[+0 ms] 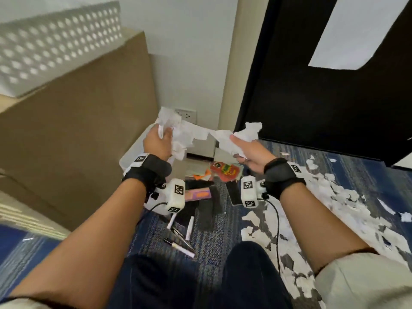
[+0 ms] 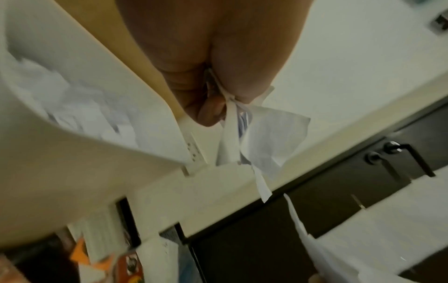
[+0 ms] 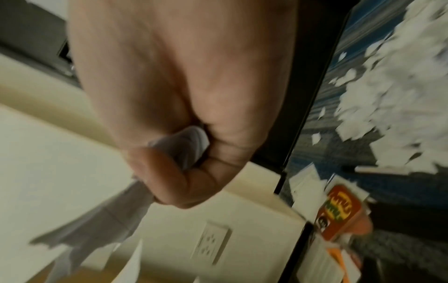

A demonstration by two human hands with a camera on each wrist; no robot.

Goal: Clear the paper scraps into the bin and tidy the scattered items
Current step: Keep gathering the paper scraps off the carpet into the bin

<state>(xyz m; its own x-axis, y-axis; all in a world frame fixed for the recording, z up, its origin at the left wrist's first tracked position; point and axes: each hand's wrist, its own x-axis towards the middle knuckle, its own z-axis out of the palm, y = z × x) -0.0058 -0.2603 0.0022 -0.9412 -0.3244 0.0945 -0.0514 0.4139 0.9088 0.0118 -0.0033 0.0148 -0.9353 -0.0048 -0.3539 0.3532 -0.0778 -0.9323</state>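
Left hand (image 1: 157, 141) clutches crumpled paper scraps (image 1: 176, 128) over white bin (image 1: 131, 157); right hand (image 1: 252, 155) grips second wad (image 1: 243, 134); strips dangle downward.

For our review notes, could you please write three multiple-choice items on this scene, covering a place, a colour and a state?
1. Where does the main pile of torn white paper scraps lie?
A. on the blue patterned carpet, to the person's right
B. on the brown cardboard box
C. on a chair

2. What colour is the snack packet on the floor?
A. green
B. red-orange
C. purple

3. What is the left hand doing?
A. resting flat
B. gripping crumpled white paper
C. holding a pen

Answers: 1 A, the scraps cover the carpet there; 2 B, its wrapper shows red-orange; 3 B, fingers curl round the paper.
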